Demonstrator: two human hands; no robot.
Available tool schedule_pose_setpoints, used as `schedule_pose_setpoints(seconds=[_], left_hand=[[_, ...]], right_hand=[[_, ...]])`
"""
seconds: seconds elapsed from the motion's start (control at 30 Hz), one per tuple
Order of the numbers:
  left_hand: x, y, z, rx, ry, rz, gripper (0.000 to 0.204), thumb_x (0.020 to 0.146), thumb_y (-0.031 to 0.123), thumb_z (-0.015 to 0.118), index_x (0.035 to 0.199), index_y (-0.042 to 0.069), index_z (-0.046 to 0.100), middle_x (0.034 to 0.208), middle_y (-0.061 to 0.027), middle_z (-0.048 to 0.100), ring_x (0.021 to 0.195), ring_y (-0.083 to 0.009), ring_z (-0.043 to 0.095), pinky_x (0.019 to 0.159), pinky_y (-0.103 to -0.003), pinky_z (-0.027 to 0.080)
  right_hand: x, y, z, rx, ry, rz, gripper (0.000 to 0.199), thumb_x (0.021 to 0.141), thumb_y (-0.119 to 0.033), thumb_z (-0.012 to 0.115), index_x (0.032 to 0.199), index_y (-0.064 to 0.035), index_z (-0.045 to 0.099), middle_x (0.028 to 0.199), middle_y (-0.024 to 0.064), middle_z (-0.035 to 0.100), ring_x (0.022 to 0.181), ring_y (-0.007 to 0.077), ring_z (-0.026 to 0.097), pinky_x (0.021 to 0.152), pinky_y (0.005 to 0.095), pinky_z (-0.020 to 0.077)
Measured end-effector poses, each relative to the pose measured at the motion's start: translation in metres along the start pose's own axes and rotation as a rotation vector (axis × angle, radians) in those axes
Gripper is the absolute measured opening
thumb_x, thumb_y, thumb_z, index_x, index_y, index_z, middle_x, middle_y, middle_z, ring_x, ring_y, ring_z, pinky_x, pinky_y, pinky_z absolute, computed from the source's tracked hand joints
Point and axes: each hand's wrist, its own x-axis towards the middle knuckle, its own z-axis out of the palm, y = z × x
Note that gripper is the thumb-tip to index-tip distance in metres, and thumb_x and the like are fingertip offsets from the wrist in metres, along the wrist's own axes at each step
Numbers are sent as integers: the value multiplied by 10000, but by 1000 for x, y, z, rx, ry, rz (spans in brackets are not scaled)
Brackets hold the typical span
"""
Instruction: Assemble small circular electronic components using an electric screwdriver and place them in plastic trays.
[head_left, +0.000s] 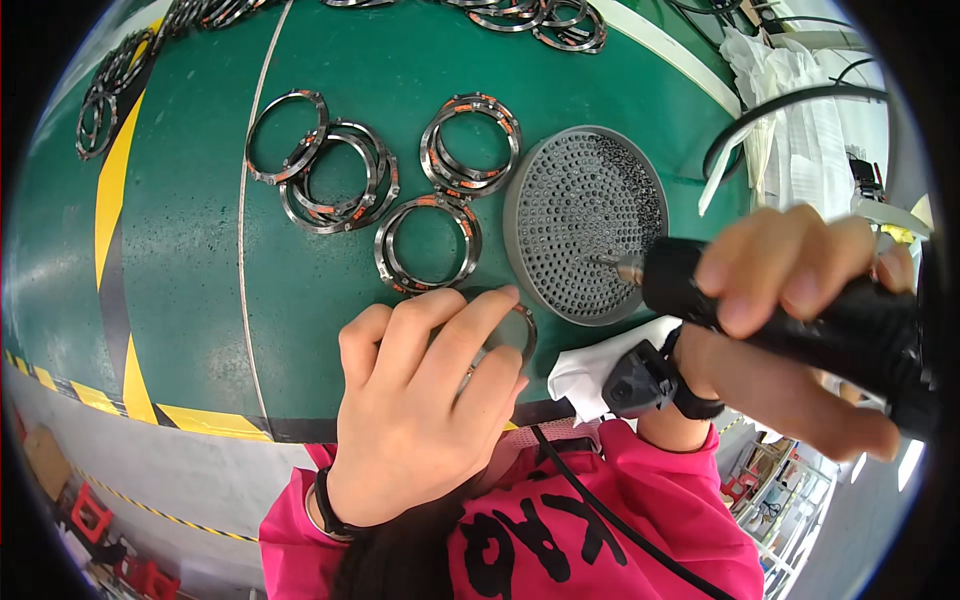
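Closest to the camera, the right hand (785, 268) wraps its grip around a black electric screwdriver (820, 335), its tip at the round grey screw tray (512, 222). On the green desk (180, 330), the left hand (425, 400) partly covers one metal ring (531, 335); how tight its grip is, I cannot tell. Work seems midway; which other rings (474, 237) are finished is not visible. Their orange marks are unreadable; large dark letters stand on the pink sweatshirt (690, 500).

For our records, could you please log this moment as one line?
left hand: on metal ring | right hand: holding black screwdriver, tip over round tray | more rings: on green table
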Motion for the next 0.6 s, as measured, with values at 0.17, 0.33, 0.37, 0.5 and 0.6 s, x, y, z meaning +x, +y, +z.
schedule_pose_setpoints(seconds=[0.17,0.33,0.37,0.5,0.6], left_hand=[[0,1,0,-60,31,-22,272,558,124,767,739,106,565,1085,-40,643,904,-256,559,821,-395,350],[-2,0,-1,-49,34,-41,251,559,138,763,717,103,571,1072,-26,653,888,-243,562,811,-385,354],[-1,0,0,-52,38,-39,247,561,142,762,720,101,577,1067,-23,655,883,-238,563,809,-383,354],[-1,-1,-1,-60,48,-41,246,564,147,758,750,95,606,1060,-17,660,872,-224,567,808,-374,357],[-1,-1,0,-76,57,-42,258,567,149,758,783,88,629,1061,-13,659,869,-215,568,809,-370,358]], right_hand=[[4,4,12,21,79,27,731,752,-587,688,1111,-7,425,808,60,508,539,157,535,440,293,448],[0,7,19,50,52,26,737,754,-584,690,1123,-6,422,810,64,512,533,160,539,437,293,455],[0,7,21,52,46,27,738,754,-583,690,1125,-5,421,810,64,513,532,161,539,437,293,456],[-3,3,21,65,18,34,742,755,-581,692,1135,-5,418,811,67,516,527,163,542,434,294,462],[-2,4,21,72,-4,37,746,756,-579,693,1143,-4,416,812,70,519,523,165,545,433,294,466]])
